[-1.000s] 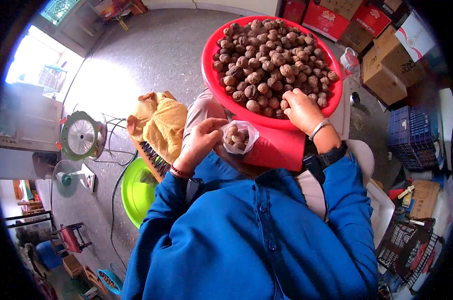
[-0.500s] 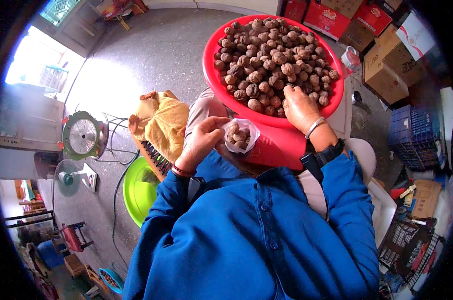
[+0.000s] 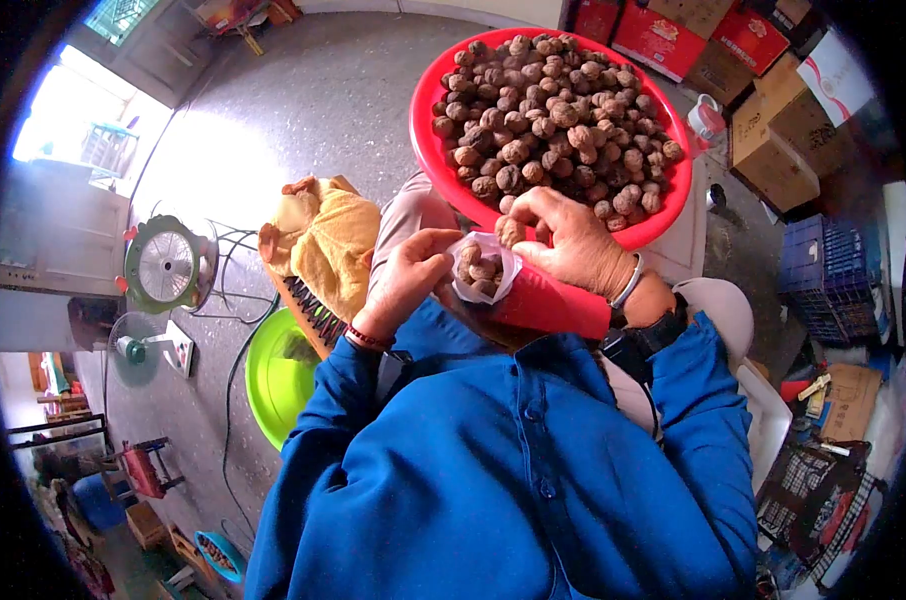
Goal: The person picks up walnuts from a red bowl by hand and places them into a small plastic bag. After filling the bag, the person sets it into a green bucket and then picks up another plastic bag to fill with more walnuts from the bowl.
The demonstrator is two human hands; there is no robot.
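Observation:
My left hand (image 3: 409, 277) pinches the rim of a small white plastic bag (image 3: 509, 272), which stands with its mouth up. Several walnuts (image 3: 480, 268) lie inside the bag. Just above the bag's right edge, my right hand (image 3: 575, 247) grips a single walnut (image 3: 510, 231) between thumb and fingers. A wide red basin (image 3: 684, 178) heaped with walnuts is right behind my right hand. Beneath the bag and my right hand is a red surface (image 3: 563, 305), partly hidden.
To the left, a yellow cloth (image 3: 335, 245) covers a seat beside a lime green basin (image 3: 273, 385). A fan (image 3: 163, 264) and loose cables are farther left. Cardboard boxes (image 3: 773, 150) and a blue crate (image 3: 828, 265) are stacked on the right.
My right hand has come out of the basin toward me and to the left, bringing a walnut over to the bag. My left hand has stayed on the bag.

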